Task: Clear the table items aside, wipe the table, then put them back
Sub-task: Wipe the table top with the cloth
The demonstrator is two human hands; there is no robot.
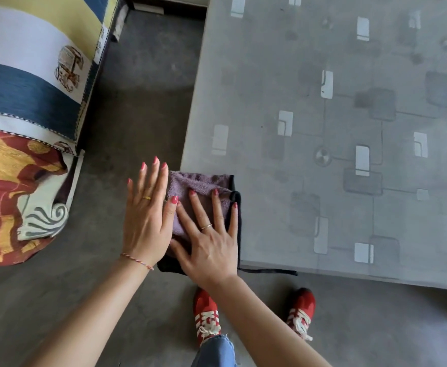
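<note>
Two hands lie spread flat on one folded purple cloth [201, 185] at the near left corner of the bench [336, 128]: the right hand [209, 242] presses palm-down on it, fingers fanned, and the left hand [148, 215] rests open at its left edge, partly past the bench's edge over the floor [137, 102]. Beyond them the grey patterned bench top runs bare to the far and right, with a strip of floor between its left edge and one cushioned seat [31, 75].

Desk [349, 62] grey with white and dark-grey rounded-square print. Cloth [198, 186] lilac terry, black edging. Shoes [206, 313] red, white stripes and laces. Cushion [18, 75] blue, white, yellow bands. Floor [142, 102] dark grey.
</note>
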